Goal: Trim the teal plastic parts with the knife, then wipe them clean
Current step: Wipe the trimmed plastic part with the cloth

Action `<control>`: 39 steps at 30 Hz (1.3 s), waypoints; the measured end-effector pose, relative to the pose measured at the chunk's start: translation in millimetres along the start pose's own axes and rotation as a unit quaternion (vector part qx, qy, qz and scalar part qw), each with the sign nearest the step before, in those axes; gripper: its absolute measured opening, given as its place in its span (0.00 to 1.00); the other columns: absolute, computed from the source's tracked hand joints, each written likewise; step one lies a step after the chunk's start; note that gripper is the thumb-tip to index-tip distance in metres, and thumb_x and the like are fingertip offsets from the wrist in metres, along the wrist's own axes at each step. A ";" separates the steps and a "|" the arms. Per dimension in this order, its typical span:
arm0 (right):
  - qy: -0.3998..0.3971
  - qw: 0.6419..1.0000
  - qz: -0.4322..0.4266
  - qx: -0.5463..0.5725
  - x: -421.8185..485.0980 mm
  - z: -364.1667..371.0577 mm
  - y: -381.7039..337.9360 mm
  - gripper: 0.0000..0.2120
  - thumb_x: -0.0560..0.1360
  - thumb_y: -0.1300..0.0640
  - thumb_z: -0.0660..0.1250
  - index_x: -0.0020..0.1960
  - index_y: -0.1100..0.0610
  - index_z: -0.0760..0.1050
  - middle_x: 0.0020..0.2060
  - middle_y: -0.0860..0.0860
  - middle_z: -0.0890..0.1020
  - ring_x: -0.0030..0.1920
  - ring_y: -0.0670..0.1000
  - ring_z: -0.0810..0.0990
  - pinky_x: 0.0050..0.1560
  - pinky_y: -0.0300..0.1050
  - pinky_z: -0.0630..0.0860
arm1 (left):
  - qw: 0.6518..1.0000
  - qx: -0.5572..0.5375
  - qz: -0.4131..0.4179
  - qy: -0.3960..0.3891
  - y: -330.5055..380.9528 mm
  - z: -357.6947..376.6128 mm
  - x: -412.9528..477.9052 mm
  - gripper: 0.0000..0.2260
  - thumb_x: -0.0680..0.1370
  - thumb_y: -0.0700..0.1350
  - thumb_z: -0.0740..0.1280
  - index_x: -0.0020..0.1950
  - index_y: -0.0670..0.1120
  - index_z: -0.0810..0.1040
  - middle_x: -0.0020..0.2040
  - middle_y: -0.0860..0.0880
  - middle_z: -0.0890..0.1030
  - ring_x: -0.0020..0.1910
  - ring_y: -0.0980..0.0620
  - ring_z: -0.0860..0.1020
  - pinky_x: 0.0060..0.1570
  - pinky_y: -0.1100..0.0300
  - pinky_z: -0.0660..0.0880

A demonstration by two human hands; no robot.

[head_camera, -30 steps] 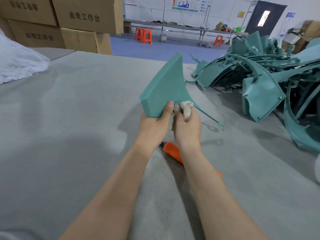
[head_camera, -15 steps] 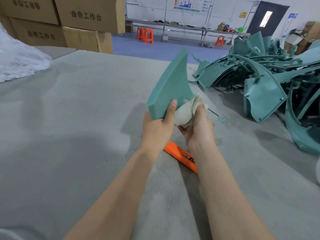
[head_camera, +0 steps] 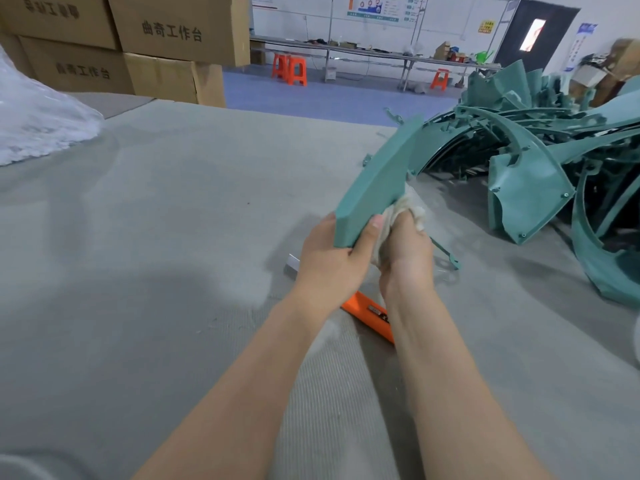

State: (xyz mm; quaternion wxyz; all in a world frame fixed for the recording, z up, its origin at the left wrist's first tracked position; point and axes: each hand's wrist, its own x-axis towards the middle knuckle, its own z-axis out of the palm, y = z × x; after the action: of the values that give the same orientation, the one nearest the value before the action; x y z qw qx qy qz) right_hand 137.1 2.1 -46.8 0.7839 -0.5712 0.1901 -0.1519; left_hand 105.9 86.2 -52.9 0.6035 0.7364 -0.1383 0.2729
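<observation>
My left hand [head_camera: 329,263] grips the lower end of a teal plastic part [head_camera: 375,187], held up over the grey felt table [head_camera: 156,237] and tilted up to the right. My right hand [head_camera: 407,258] clutches a bunched white cloth [head_camera: 403,211] and presses it against the part's right face. An orange utility knife [head_camera: 369,311] lies on the table below my hands, its metal blade tip [head_camera: 292,266] showing left of my left wrist. My forearms hide its middle.
A tangled pile of teal plastic parts [head_camera: 540,168] fills the table's right side. Cardboard boxes [head_camera: 166,32] are stacked at the back left, with a clear plastic bag [head_camera: 38,123] beside them. Orange stools [head_camera: 289,69] and a long bench stand across the blue floor.
The part has tipped from nearly upright to leaning right, showing its edge. My right hand with the cloth has slid along its right face. The knife's blade tip has come into sight.
</observation>
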 end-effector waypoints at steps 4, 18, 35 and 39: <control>-0.084 0.993 0.045 0.065 -0.2 -4.3 -2.7 0.09 0.81 0.56 0.61 0.45 0.56 0.77 0.37 0.49 0.85 0.40 0.48 0.83 0.45 0.46 0.79 | 0.999 -0.017 -0.028 0.010 -7.6 -0.5 1.3 0.07 0.79 0.47 0.67 0.51 0.46 0.82 0.36 0.60 0.81 0.39 0.70 0.77 0.39 0.77 0.68; -0.061 0.989 0.056 0.120 -1.3 -4.4 -4.6 0.07 0.80 0.57 0.64 0.44 0.55 0.77 0.29 0.45 0.84 0.31 0.43 0.83 0.35 0.40 0.80 | 0.994 -0.020 -0.097 -0.051 1.8 -4.7 1.5 0.09 0.79 0.50 0.66 0.42 0.47 0.80 0.36 0.52 0.74 0.30 0.64 0.72 0.34 0.76 0.67; -0.161 0.983 -0.092 0.012 -1.4 -31.7 -22.6 0.07 0.78 0.61 0.58 0.43 0.59 0.73 0.29 0.51 0.74 0.28 0.47 0.71 0.29 0.38 0.65 | 0.940 -0.050 -0.262 -0.211 -7.7 -43.3 22.3 0.14 0.82 0.49 0.59 0.64 0.47 0.76 0.62 0.47 0.79 0.55 0.53 0.80 0.52 0.61 0.76; -0.205 0.921 -0.192 -0.269 -6.7 -11.7 -7.7 0.13 0.78 0.57 0.64 0.37 0.61 0.75 0.33 0.55 0.79 0.37 0.54 0.77 0.42 0.49 0.73 | 0.863 -0.242 -0.376 -0.235 -6.2 -58.7 30.9 0.28 0.73 0.68 0.58 0.44 0.46 0.86 0.41 0.47 0.85 0.35 0.52 0.83 0.35 0.63 0.79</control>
State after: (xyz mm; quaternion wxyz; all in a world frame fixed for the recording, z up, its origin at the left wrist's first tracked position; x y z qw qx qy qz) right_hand 125.5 -7.0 -41.8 0.5786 -0.8046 -0.0538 -0.1223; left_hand 120.5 148.1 -33.2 0.7694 0.6052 -0.0502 -0.1980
